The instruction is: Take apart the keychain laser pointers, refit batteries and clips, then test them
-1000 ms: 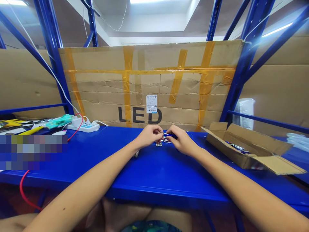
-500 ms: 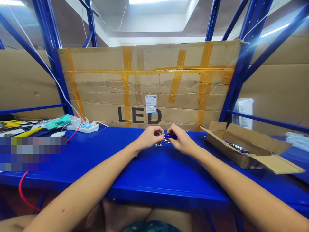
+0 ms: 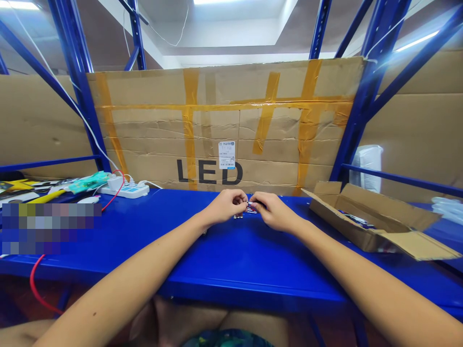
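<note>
My left hand (image 3: pixel 230 206) and my right hand (image 3: pixel 272 210) meet above the middle of the blue table (image 3: pixel 224 260), fingertips almost touching. Both are closed in a pinch on a slim blue-and-silver pen-like piece (image 3: pixel 249 205); fingers cover most of it, and only a short shiny stretch shows in the gap. Just below my left fingertips, several small silver metal parts (image 3: pixel 238 217) lie on the table. Under the gap between the hands are more thin shiny pieces (image 3: pixel 252 210), too small to make out.
On the right an open cardboard box (image 3: pixel 372 236) holds several slim blue-and-silver pieces (image 3: pixel 356 219). A white power strip (image 3: pixel 133 191) with a red cable (image 3: pixel 117 193) sits at left, beside assorted tools and packets. A large carton (image 3: pixel 159 135) marked LED stands behind the table.
My right hand has shifted slightly left along the piece. The blue length that showed between the hands is now mostly covered, leaving a short silver part visible.
</note>
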`<action>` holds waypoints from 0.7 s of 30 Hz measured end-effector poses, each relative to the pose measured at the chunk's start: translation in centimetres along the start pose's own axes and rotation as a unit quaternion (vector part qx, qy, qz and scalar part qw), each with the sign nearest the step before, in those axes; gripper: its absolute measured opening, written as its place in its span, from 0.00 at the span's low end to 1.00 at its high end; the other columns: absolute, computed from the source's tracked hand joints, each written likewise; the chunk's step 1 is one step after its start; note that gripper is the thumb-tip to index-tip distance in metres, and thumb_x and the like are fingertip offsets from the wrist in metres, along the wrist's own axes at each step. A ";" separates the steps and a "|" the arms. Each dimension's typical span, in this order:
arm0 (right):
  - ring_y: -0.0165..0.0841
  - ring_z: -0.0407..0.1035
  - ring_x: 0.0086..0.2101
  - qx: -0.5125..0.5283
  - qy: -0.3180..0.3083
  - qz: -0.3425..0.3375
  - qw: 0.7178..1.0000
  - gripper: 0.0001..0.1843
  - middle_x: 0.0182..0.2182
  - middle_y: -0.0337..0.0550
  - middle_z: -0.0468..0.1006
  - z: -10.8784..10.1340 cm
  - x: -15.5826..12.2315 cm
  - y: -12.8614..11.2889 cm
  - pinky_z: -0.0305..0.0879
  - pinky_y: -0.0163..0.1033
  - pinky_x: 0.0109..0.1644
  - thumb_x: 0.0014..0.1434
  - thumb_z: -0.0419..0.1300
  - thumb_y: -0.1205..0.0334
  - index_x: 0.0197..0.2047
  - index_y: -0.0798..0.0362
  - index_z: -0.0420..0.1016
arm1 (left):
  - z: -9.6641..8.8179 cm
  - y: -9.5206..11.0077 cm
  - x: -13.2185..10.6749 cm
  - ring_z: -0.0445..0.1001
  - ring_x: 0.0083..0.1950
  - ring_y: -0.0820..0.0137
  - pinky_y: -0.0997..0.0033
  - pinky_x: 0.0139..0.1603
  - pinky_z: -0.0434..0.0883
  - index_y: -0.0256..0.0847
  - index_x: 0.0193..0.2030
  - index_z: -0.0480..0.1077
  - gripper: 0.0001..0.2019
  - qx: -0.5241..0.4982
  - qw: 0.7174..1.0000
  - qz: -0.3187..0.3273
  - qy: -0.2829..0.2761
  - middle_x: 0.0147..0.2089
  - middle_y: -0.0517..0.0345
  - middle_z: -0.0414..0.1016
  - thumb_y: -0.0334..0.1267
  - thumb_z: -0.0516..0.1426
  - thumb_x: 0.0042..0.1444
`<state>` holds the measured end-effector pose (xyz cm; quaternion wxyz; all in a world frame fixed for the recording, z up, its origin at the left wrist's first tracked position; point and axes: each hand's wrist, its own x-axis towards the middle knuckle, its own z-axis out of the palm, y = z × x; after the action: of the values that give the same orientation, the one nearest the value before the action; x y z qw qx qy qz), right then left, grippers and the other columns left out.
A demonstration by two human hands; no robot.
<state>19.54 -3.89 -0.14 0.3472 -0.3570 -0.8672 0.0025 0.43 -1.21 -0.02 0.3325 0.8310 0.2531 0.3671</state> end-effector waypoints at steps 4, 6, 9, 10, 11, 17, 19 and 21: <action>0.33 0.66 0.30 0.018 -0.009 0.027 0.999 0.10 0.28 0.45 0.75 -0.1 0.1 -0.1 0.60 0.38 0.37 0.61 0.50 0.66 0.31 0.54 0.70 | 0.0 0.0 -0.1 0.69 0.26 0.74 0.74 0.29 0.66 0.36 0.33 0.68 0.04 0.021 1.000 0.007 -0.002 0.25 0.61 0.71 0.35 0.56 0.53; 0.32 0.65 0.29 0.037 -0.015 0.050 0.998 0.10 0.27 0.43 0.74 -0.3 0.2 -0.2 0.59 0.37 0.36 0.61 0.50 0.65 0.30 0.54 0.71 | 0.0 0.1 -0.1 0.69 0.26 0.74 0.74 0.29 0.66 0.36 0.34 0.69 0.05 0.032 0.999 0.009 0.000 0.25 0.60 0.71 0.36 0.56 0.53; 0.32 0.63 0.27 0.076 -0.027 0.085 0.993 0.11 0.22 0.40 0.71 -0.4 0.3 -0.3 0.57 0.36 0.33 0.59 0.50 0.63 0.28 0.54 0.70 | 0.1 0.2 -0.1 0.69 0.26 0.74 0.74 0.29 0.66 0.36 0.34 0.69 0.05 0.043 0.999 0.009 0.001 0.25 0.60 0.71 0.36 0.55 0.53; 0.31 0.62 0.26 0.091 -0.033 0.094 0.991 0.11 0.20 0.39 0.70 -0.4 0.3 -0.3 0.57 0.36 0.32 0.59 0.50 0.63 0.28 0.54 0.70 | 0.1 0.3 -0.1 0.68 0.26 0.74 0.74 0.29 0.66 0.36 0.33 0.69 0.05 0.044 0.999 0.008 0.001 0.25 0.60 0.71 0.36 0.55 0.53; 0.31 0.62 0.25 0.108 -0.040 0.102 0.988 0.12 0.19 0.38 0.68 -0.5 0.3 -0.2 0.57 0.36 0.31 0.59 0.50 0.61 0.27 0.54 0.69 | 0.1 0.3 -0.1 0.68 0.26 0.75 0.74 0.29 0.65 0.36 0.33 0.68 0.05 0.043 0.999 0.007 0.000 0.25 0.61 0.71 0.36 0.55 0.53; 0.30 0.62 0.21 0.202 -0.080 0.140 0.966 0.15 0.18 0.36 0.67 -0.3 0.5 0.6 0.58 0.37 0.29 0.59 0.52 0.53 0.27 0.54 0.69 | 0.0 0.3 0.1 0.69 0.26 0.75 0.74 0.29 0.65 0.36 0.33 0.69 0.03 0.018 1.000 -0.013 -0.005 0.24 0.61 0.71 0.33 0.56 0.51; 0.32 0.65 0.25 0.214 -0.080 0.134 0.964 0.16 0.21 0.39 0.71 -0.4 0.6 0.6 0.61 0.38 0.33 0.60 0.53 0.51 0.28 0.54 0.70 | -0.3 0.3 0.3 0.69 0.26 0.75 0.75 0.29 0.65 0.36 0.32 0.69 0.03 0.008 1.000 -0.018 0.006 0.24 0.62 0.71 0.32 0.56 0.50; 0.35 0.69 0.31 0.205 -0.056 0.121 0.970 0.18 0.27 0.44 0.76 -0.6 0.9 0.7 0.63 0.40 0.39 0.61 0.52 0.49 0.31 0.55 0.73 | -0.7 0.4 0.5 0.70 0.28 0.74 0.74 0.30 0.66 0.36 0.31 0.69 0.03 -0.003 0.999 -0.014 0.038 0.25 0.61 0.72 0.33 0.57 0.49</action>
<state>19.89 -3.00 0.72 0.3611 -0.3793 -0.8167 0.2424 0.24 -0.91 0.83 0.3297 0.8120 0.2760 0.3947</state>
